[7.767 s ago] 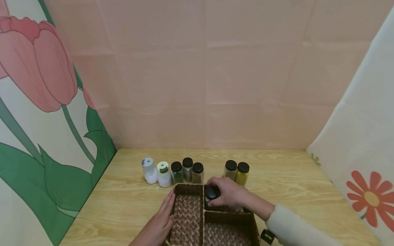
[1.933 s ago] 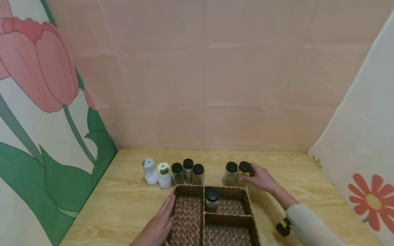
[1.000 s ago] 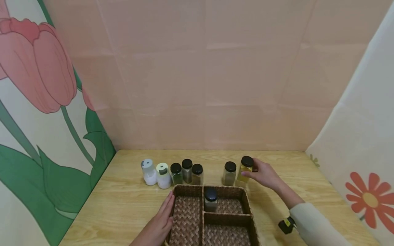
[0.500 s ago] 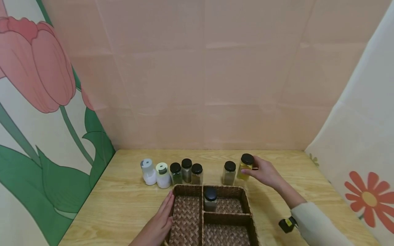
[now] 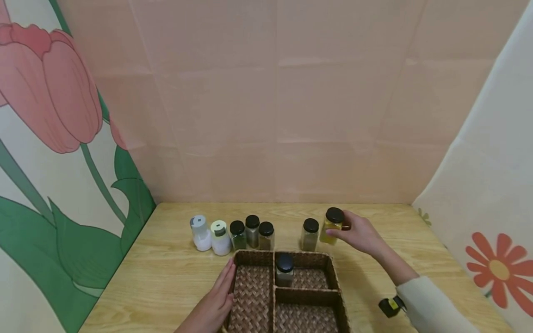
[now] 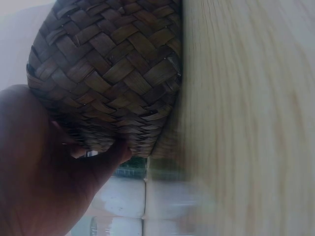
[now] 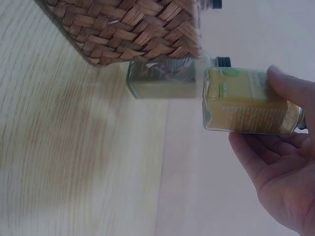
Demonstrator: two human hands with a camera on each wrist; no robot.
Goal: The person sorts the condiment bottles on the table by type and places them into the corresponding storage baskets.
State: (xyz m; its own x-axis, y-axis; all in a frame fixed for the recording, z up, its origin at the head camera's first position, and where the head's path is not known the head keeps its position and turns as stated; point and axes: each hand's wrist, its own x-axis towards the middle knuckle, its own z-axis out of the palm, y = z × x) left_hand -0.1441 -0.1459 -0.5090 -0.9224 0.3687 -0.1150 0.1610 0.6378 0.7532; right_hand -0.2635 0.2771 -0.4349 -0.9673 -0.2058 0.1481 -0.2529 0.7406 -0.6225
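My right hand (image 5: 360, 235) pinches a spice jar of yellow powder (image 5: 329, 237) with a black lid, thumb on one side and fingers on the other. The right wrist view shows this glass jar (image 7: 246, 105) raised off the table. My left hand (image 5: 213, 298) rests along the left wall of a brown woven basket (image 5: 253, 300), its fingers fairly straight. In the left wrist view that hand (image 6: 54, 172) touches the basket wall. A black-lidded jar (image 5: 285, 273) stands in the basket's upper right compartment. Another jar (image 5: 310, 236) stands on the table just left of the yellow one.
Two white shakers, one grey-topped (image 5: 201, 233) and one pale-topped (image 5: 221, 238), stand behind the basket at the left. Beside them are black-lidded jars, one green (image 5: 238, 237), one grey (image 5: 251, 231), one brown (image 5: 266, 237). A black device (image 5: 389, 306) is by the right sleeve.
My right hand has let go of the jar in the basket, gone right to the yellow jar and lifted it. It barely moves over the last half second. The left hand stays put.
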